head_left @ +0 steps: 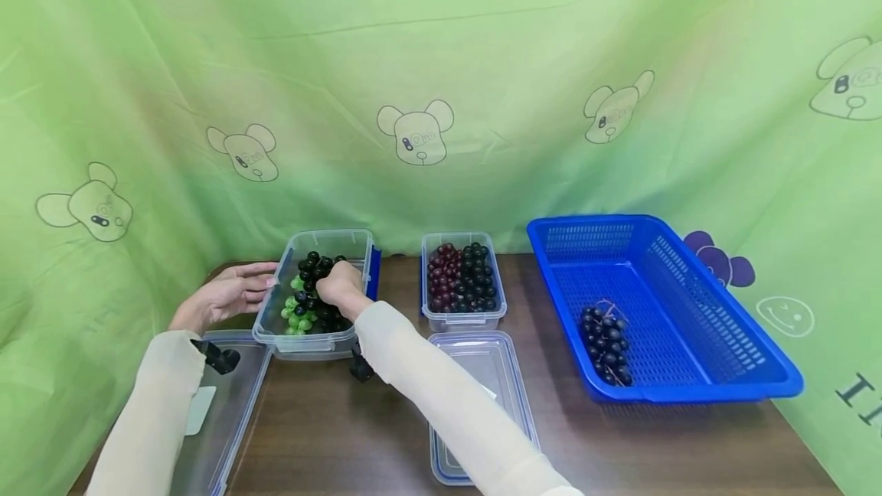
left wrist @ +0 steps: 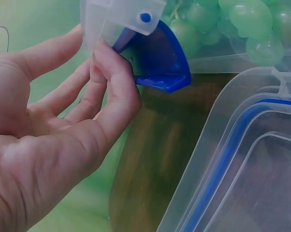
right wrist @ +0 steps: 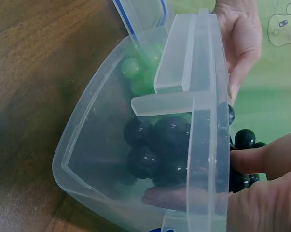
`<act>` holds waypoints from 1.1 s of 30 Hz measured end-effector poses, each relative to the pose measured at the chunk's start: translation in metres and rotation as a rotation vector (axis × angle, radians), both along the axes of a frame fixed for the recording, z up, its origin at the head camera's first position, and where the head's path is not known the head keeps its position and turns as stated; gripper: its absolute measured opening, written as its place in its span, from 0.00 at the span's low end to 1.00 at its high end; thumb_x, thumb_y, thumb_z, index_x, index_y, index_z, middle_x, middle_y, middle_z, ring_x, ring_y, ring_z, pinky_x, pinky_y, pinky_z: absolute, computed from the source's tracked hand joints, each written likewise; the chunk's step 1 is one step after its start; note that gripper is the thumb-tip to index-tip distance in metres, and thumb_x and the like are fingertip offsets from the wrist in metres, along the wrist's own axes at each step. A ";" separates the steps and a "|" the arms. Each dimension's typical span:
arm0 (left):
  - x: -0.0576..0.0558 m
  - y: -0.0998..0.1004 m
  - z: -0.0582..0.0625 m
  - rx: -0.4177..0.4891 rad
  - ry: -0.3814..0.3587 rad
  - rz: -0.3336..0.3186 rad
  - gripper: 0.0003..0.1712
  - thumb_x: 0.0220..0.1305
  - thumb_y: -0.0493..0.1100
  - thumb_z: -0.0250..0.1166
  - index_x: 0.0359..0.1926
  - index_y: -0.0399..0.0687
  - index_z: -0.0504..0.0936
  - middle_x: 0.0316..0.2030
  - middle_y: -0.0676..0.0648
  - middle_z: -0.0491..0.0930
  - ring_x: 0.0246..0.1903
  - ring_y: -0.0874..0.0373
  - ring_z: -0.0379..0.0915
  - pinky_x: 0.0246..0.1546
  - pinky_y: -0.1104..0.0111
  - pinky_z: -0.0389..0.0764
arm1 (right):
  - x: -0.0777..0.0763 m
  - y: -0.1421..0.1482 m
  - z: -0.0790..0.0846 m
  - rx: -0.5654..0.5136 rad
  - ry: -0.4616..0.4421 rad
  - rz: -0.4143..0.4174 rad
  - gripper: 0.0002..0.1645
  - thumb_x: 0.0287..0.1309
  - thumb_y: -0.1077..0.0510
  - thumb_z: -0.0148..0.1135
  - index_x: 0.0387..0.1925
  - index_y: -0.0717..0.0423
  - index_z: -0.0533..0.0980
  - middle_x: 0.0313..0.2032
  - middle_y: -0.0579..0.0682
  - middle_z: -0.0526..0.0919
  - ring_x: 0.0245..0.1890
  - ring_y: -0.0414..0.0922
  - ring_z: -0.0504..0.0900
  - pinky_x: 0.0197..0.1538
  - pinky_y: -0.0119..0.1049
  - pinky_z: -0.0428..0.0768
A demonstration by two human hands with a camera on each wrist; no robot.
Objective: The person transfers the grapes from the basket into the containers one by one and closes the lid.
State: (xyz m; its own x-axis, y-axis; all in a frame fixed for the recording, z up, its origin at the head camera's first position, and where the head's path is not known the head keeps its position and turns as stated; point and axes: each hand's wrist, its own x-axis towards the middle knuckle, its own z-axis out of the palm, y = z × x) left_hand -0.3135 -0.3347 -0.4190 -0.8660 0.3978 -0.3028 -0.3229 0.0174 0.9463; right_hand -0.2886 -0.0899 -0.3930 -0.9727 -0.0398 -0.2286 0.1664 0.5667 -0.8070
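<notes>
In the head view a clear plastic container (head_left: 308, 344) stands at left, holding green grapes (head_left: 298, 321) and black grapes (head_left: 313, 265). My right hand (head_left: 342, 287) reaches into it from the right. In the right wrist view, its thumb and fingers lie around a bunch of black grapes (right wrist: 172, 133), partly seen through the cloudy wall. My left hand (head_left: 230, 295) is at the container's left side. Its fingertips pinch the rim beside a hanging blue latch (left wrist: 157, 63) in the left wrist view.
A smaller container (head_left: 463, 320) with dark red and black grapes stands right of centre, with a clear lid (head_left: 506, 396) before it. A blue basket (head_left: 689, 393) at right holds a black bunch (head_left: 606, 347). A larger lid (head_left: 230, 396) lies under my left forearm.
</notes>
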 end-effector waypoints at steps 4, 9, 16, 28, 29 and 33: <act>-0.001 0.001 -0.001 -0.013 0.006 0.006 0.28 0.79 0.34 0.57 0.75 0.46 0.65 0.41 0.56 0.89 0.37 0.66 0.84 0.42 0.70 0.87 | -0.002 0.002 0.002 0.016 0.005 0.013 0.28 0.70 0.64 0.59 0.17 0.49 0.57 0.20 0.45 0.55 0.19 0.44 0.56 0.23 0.37 0.59; 0.000 -0.001 0.000 0.003 0.007 -0.003 0.27 0.80 0.34 0.56 0.75 0.46 0.66 0.44 0.55 0.90 0.42 0.64 0.87 0.44 0.69 0.88 | -0.013 0.003 0.001 0.045 0.043 0.045 0.28 0.68 0.61 0.60 0.15 0.48 0.58 0.19 0.45 0.56 0.20 0.45 0.58 0.26 0.39 0.62; -0.002 0.002 -0.001 -0.011 -0.021 0.004 0.33 0.80 0.34 0.56 0.80 0.42 0.58 0.43 0.55 0.90 0.43 0.63 0.87 0.46 0.67 0.89 | -0.018 0.017 0.013 0.015 0.096 0.079 0.32 0.71 0.59 0.58 0.12 0.45 0.56 0.13 0.42 0.52 0.14 0.43 0.53 0.21 0.38 0.60; -0.002 0.001 0.000 -0.023 -0.016 -0.005 0.35 0.80 0.35 0.56 0.81 0.40 0.55 0.43 0.55 0.90 0.43 0.64 0.87 0.47 0.67 0.88 | -0.006 0.069 0.077 0.087 0.254 0.082 0.17 0.73 0.49 0.64 0.44 0.61 0.81 0.42 0.54 0.86 0.38 0.47 0.83 0.49 0.39 0.85; -0.001 0.001 0.000 -0.022 -0.016 -0.006 0.35 0.79 0.35 0.57 0.81 0.40 0.55 0.43 0.55 0.90 0.43 0.64 0.87 0.47 0.67 0.88 | -0.006 0.075 0.081 0.098 0.268 0.090 0.20 0.72 0.49 0.64 0.52 0.62 0.82 0.50 0.56 0.87 0.47 0.49 0.85 0.57 0.41 0.85; -0.001 0.000 0.000 -0.030 -0.008 -0.011 0.37 0.79 0.36 0.58 0.82 0.39 0.53 0.44 0.55 0.90 0.42 0.64 0.87 0.47 0.67 0.89 | -0.004 0.103 0.091 0.122 0.322 0.148 0.26 0.71 0.49 0.65 0.63 0.60 0.79 0.62 0.56 0.84 0.63 0.52 0.82 0.70 0.45 0.79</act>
State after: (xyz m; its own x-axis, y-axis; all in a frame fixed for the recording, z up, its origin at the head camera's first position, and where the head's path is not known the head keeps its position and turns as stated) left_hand -0.3146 -0.3343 -0.4189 -0.8592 0.3979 -0.3217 -0.3299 0.0496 0.9427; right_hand -0.2929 0.0129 -0.3018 -0.9813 -0.1770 0.0763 -0.1759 0.6608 -0.7296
